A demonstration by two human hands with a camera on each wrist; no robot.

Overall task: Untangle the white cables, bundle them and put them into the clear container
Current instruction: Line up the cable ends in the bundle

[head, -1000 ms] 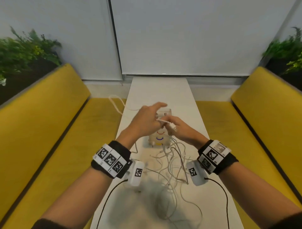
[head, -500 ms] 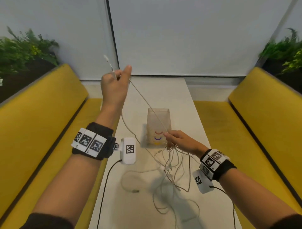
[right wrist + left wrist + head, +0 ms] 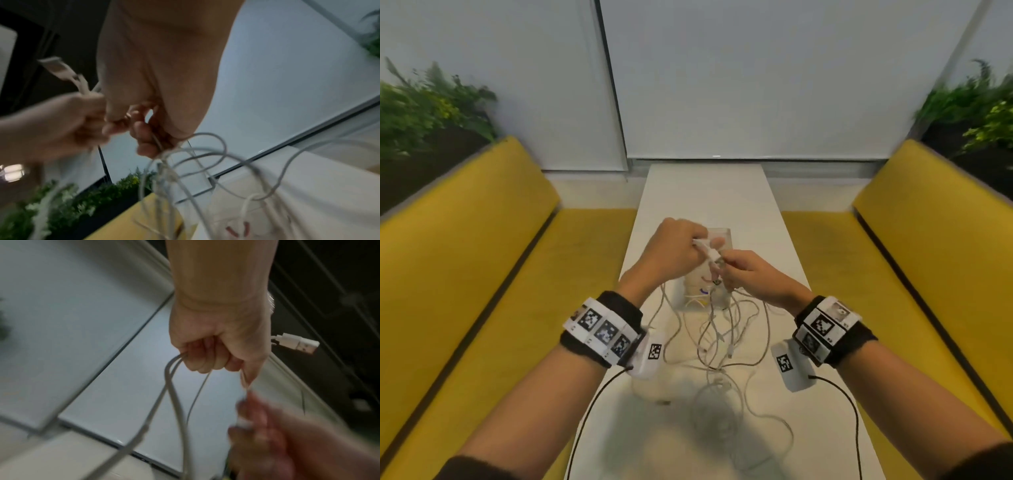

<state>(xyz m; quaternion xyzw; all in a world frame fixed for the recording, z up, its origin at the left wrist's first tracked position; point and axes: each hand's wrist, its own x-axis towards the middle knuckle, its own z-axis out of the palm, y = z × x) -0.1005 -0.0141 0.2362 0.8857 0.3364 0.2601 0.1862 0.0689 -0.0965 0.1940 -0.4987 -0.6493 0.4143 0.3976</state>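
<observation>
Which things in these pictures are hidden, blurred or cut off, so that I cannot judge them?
- Clear container, head view: both hands cover most of it; contents unclear.
- Right hand, left wrist view: motion blur hides its grip.
- White cables, head view: the nearest loops are blurred; their number is unclear.

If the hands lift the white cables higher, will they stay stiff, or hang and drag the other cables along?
The white cables probably hang floppy: below the left hand and right hand they droop in loose loops. They likely drag neighbours along, since strands cross on the table. They seem light; a finger pinch holds them.
</observation>
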